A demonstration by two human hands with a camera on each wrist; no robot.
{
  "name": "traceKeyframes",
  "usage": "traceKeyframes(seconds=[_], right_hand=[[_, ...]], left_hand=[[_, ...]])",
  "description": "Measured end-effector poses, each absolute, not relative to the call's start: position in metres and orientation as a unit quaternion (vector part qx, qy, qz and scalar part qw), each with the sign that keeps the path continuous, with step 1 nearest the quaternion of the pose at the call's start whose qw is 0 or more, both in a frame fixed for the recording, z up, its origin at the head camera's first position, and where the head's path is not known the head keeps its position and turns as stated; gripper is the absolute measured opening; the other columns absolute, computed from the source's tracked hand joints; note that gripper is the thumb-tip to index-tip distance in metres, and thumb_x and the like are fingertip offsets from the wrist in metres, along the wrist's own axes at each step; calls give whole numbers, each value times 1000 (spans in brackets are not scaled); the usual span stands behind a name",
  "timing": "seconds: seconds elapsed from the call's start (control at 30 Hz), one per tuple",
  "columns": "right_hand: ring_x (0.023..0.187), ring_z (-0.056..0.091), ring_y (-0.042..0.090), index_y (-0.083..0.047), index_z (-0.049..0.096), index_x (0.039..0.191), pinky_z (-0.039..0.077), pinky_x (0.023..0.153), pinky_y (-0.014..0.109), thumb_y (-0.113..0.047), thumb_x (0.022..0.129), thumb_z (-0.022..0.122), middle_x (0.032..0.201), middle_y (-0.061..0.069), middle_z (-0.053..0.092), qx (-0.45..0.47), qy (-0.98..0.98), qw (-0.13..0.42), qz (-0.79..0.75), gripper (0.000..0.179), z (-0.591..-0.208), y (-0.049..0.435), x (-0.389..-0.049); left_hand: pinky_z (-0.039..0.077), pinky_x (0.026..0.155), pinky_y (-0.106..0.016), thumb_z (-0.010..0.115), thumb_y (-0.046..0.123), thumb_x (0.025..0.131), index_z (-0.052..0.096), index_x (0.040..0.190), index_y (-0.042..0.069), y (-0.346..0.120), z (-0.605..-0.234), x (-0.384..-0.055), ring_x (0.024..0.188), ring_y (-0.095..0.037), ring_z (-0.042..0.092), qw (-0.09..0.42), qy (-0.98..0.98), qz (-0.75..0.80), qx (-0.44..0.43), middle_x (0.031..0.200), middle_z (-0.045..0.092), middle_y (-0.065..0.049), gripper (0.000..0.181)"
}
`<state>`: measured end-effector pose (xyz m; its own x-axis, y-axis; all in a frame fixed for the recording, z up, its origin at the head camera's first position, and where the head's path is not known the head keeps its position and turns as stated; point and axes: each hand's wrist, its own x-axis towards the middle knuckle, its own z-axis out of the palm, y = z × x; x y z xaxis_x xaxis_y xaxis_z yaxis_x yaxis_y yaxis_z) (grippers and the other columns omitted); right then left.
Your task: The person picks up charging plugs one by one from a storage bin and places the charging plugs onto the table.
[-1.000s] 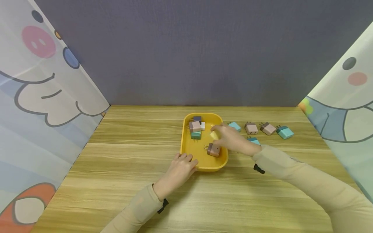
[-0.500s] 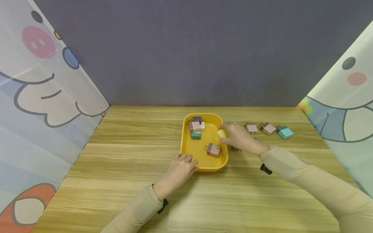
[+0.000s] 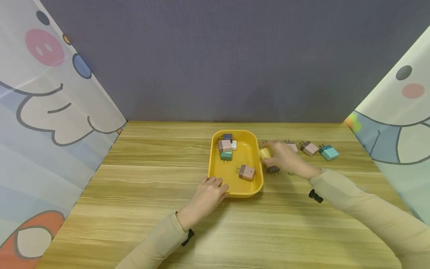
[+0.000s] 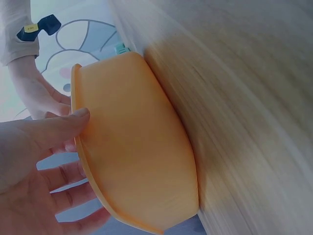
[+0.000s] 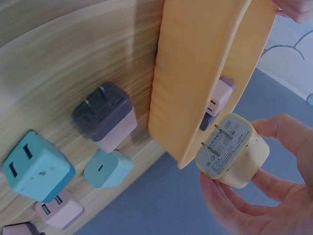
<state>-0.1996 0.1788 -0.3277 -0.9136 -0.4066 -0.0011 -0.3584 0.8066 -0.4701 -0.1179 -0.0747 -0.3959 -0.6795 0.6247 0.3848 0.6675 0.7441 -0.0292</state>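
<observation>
A pale yellow charger plug (image 5: pixel 232 152) with two flat prongs is pinched between the thumb and fingers of my right hand (image 3: pixel 285 158). In the head view it is just outside the right rim of the yellow plastic tray (image 3: pixel 242 155). My left hand (image 3: pixel 209 194) grips the tray's near-left rim, thumb on the outer wall and fingers over the edge. Inside the tray are a pink-and-brown charger (image 3: pixel 246 172), a second pink-and-brown one (image 3: pixel 225 146), a green one (image 3: pixel 226 155), a navy one (image 3: pixel 227 137) and a white one (image 3: pixel 234 145).
Several chargers lie on the wooden table right of the tray: a brown-and-pink one (image 5: pixel 105 115) close to its wall, a teal one (image 5: pixel 39 166), a light teal one (image 5: pixel 108 168) and, farther right, another pink one (image 3: pixel 309 148) and teal one (image 3: pixel 329 152). A grey wall stands behind.
My right hand has carried the yellow charger rightward from inside the tray to beyond its right rim. My left hand and the tray stay in place.
</observation>
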Motion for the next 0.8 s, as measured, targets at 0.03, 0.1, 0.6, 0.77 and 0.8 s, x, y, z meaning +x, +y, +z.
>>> traceKeyframes(seconds=[0.03,0.1,0.6,0.77,0.8], right_hand=[[73,53,25,5,51,116,45,60,34,-13,76,62,107,23,54,-203,949,49,-236,46,-327,180,-199],[83,55,31,5,51,116,46,68,41,-15,75,63,111,24,53,-202,951,43,-231,47,-327,183,-199],[89,55,35,8,50,115,45,71,45,-28,76,69,111,27,54,-177,963,34,-198,56,-328,204,-196],[75,57,28,9,52,112,46,64,41,-18,77,66,105,28,56,-178,964,27,-196,47,-330,211,-196],[75,56,28,10,52,112,45,64,41,-15,77,65,105,28,56,-179,963,26,-199,46,-331,213,-195]], left_hand=[[40,68,-31,69,27,74,63,83,17,-75,-396,-118,70,-14,51,187,-915,-57,-353,75,55,3,14],[40,68,-31,69,27,75,63,83,17,-75,-396,-118,70,-14,51,185,-915,-56,-353,75,55,3,14],[40,69,-31,68,26,76,63,85,17,-75,-394,-117,70,-14,51,176,-918,-58,-350,76,55,3,14],[40,69,-32,68,27,75,63,84,17,-75,-394,-117,70,-14,51,177,-918,-60,-351,76,55,2,14],[41,69,-32,68,27,75,63,84,17,-75,-394,-117,70,-14,51,177,-918,-60,-351,76,55,2,14]])
